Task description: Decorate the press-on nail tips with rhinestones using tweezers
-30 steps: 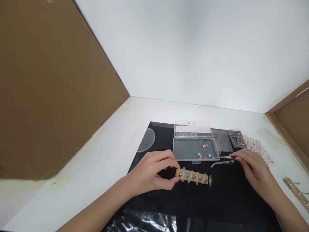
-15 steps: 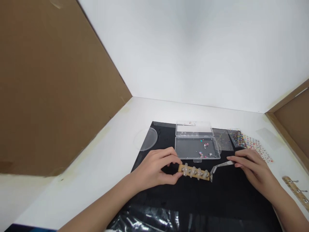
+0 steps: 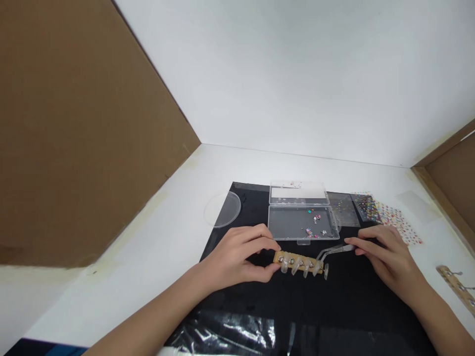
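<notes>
My left hand [image 3: 243,253] pinches one end of a small wooden nail display stand [image 3: 276,256] between thumb and fingers. Clear false nails [image 3: 306,268] stand in a row along it, among shiny metal studs; one more sits at the far right end. In my right hand [image 3: 388,259] is a pair of bent-tip tweezers [image 3: 339,248], held near the back. Their tips reach the nails at the stand's right end; whether they grip one I cannot tell. Just beyond lies an open clear plastic case [image 3: 284,225] with small coloured charms [image 3: 309,232] inside.
A black mat [image 3: 345,306] covers the work area on a white table. Round clear disc [image 3: 222,210] lies at left, sticker sheets [image 3: 401,225] at right. A second wooden stand [image 3: 454,284] with metal posts is at the right edge. A brown panel [image 3: 85,133] rises at left.
The tweezers' tips have moved left, from the nail at the stand's end to the one beside it. My left hand keeps its hold, and the nails now lean toward me.
</notes>
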A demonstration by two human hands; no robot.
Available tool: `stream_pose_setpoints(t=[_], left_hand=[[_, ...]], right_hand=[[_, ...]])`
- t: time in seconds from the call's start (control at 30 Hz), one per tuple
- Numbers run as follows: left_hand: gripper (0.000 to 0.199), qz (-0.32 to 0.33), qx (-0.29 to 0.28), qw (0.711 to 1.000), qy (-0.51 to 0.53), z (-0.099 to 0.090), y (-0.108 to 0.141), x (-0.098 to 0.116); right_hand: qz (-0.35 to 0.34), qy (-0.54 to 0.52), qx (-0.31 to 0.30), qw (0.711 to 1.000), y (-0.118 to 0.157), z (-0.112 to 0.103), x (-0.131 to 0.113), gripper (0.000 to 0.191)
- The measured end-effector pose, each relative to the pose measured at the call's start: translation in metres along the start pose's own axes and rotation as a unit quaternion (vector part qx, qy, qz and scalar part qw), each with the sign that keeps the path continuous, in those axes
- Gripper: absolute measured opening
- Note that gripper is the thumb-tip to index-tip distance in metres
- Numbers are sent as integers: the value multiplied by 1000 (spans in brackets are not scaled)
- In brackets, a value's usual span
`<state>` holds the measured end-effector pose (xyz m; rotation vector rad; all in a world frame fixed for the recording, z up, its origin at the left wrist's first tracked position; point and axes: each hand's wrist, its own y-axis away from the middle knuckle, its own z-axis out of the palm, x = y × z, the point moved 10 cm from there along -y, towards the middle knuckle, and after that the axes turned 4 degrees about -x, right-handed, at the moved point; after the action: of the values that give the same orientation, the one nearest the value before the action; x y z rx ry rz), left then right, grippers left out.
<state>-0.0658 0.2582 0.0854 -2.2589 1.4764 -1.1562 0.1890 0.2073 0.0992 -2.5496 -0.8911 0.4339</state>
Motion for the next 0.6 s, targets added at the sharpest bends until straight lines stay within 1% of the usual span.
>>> stream_pose_setpoints(t=[0.23, 0.3, 0.43, 0.6], left_hand=[[10, 3, 3, 1000, 2, 0, 0, -1], [10, 6, 5, 1000, -1, 0, 0, 0], [10, 24, 17, 999, -12, -2, 0, 3], [11, 36, 21, 999, -15, -3, 1, 5]], right_hand=[[-12, 1, 5, 1000, -4, -2, -8, 44], [-9, -3, 6, 1000, -3, -2, -7, 44], [-3, -4, 9, 1000, 1, -3, -1, 39], [-14, 1, -7, 1000, 2, 1, 0, 35]])
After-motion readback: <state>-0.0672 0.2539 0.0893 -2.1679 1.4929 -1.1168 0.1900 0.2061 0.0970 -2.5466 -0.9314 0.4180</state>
